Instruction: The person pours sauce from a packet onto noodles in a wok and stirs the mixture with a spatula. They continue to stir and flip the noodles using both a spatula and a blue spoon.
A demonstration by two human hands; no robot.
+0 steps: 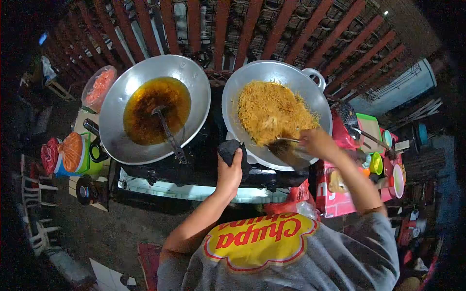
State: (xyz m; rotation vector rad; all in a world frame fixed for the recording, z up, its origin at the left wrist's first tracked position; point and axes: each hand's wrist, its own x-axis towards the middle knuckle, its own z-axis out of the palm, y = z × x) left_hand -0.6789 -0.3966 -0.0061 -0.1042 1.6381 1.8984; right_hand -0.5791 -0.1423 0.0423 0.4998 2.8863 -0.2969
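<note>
On the right burner stands a silver wok [310, 87] holding a heap of fried noodles [274, 104]. My left hand [230, 174] grips a folded black cloth [228, 152] against the near left side of this wok, where a handle is mostly covered. My right hand [316, 143] is closed around a metal-handled spatula [287, 139] low over the noodles; its working end is blurred. To the left, a second wok [196, 97] contains dark golden oil [138, 114], with a slotted ladle [170, 133] resting in it and its handle over the rim.
Both woks sit on a black gas stove [204, 167]. A tub of orange-red pieces [100, 86] and a bag of orange food [75, 151] stand left. On the right, a pink-covered table [330, 206] holds a green cup [376, 163] and bowls. Wooden slats [247, 34] rise behind.
</note>
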